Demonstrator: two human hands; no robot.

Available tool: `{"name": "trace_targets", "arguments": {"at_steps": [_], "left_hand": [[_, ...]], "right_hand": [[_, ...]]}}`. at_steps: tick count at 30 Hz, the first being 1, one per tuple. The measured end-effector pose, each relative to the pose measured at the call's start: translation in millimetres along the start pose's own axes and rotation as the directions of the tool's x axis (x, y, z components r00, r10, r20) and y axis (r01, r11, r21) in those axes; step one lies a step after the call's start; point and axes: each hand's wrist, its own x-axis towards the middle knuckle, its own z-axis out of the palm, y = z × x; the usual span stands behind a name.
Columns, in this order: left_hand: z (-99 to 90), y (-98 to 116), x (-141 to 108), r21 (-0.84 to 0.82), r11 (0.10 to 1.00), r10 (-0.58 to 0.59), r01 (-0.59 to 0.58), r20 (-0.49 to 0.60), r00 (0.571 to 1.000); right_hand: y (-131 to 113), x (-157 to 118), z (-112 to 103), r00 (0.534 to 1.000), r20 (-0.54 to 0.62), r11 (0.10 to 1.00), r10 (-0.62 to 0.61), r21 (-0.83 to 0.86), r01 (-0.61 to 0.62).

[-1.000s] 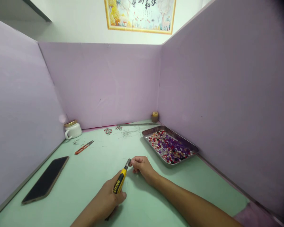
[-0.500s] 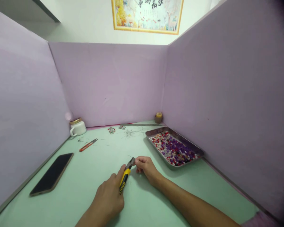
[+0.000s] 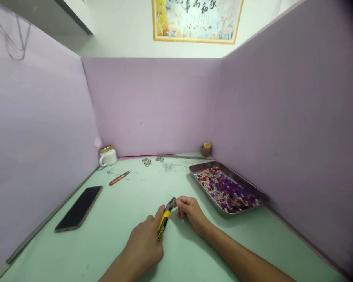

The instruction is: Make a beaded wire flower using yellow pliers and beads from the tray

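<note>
My left hand (image 3: 145,241) is wrapped round the pliers (image 3: 164,222), which have yellow and black handles. Their metal jaws point up and to the right, meeting the fingertips of my right hand (image 3: 191,211). Those fingers are pinched together right at the jaw tip. A thin wire (image 3: 171,195) pokes out to the left of the jaws; its other end is hidden between jaws and fingertips. Just right of my right hand lies a metal tray (image 3: 206,196) of small red, purple, white and black beads (image 3: 226,188).
At the left lie a dark phone (image 3: 79,207) and orange-handled thread snips (image 3: 119,178). Farther back are a white mug (image 3: 108,158), beaded pieces (image 3: 147,162), loose thin wires (image 3: 170,166) and a small yellow-topped jar (image 3: 206,149). Pale purple panels (image 3: 153,102) enclose the table on three sides.
The whole scene has shifted slightly to the right in view as the camera turned. My hands, the pliers and the wire keep nearly the same pose relative to each other.
</note>
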Motion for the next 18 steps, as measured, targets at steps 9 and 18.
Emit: {"name": "trace_targets", "arguments": {"at_steps": [9, 18], "left_hand": [[-3.0, 0, -6, 0.007, 1.0, 0.028, -0.028, 0.0, 1.0], [-2.7, -1, -10, -0.027, 1.0, 0.016, -0.017, -0.006, 1.0]], "right_hand": [[9, 1, -3, 1.0, 0.004, 0.998, 0.008, -0.066, -0.007], [13, 1, -3, 0.998, 0.017, 0.998, 0.058, -0.028, -0.058]]}}
